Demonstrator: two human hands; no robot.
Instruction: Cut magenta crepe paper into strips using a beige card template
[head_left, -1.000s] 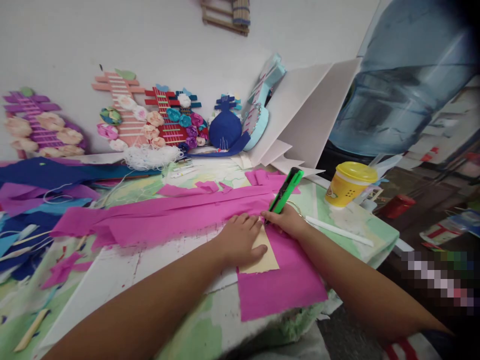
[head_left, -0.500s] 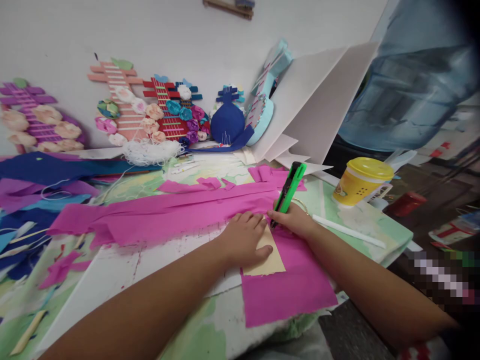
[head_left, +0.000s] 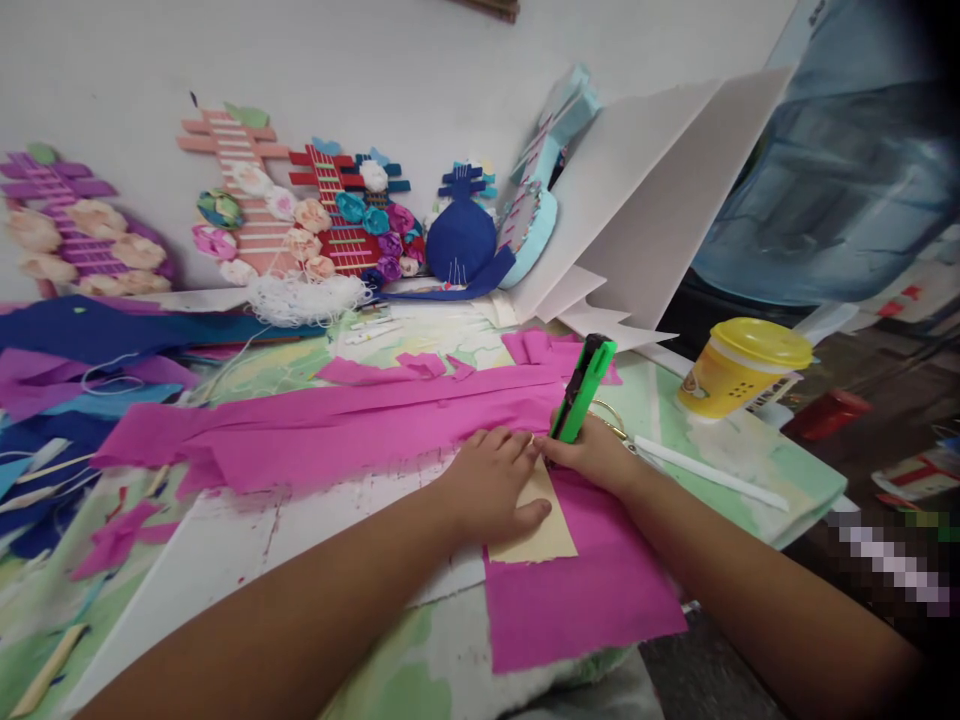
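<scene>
gripped green-and-black cutter (head_left: 589, 395) aslant in right hand (head_left: 596, 455), just beside cream card (head_left: 555, 540); pressed card onto pink paper (head_left: 585, 610) under flat left hand (head_left: 487, 485). judged cutter light, stiff, best held low on the barrel; judged paper soft, easily torn.

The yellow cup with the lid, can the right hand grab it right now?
Probably not: the right hand grips the green tool. The way to the yellow cup looks free, though, with only low things like the white stick between.
</scene>
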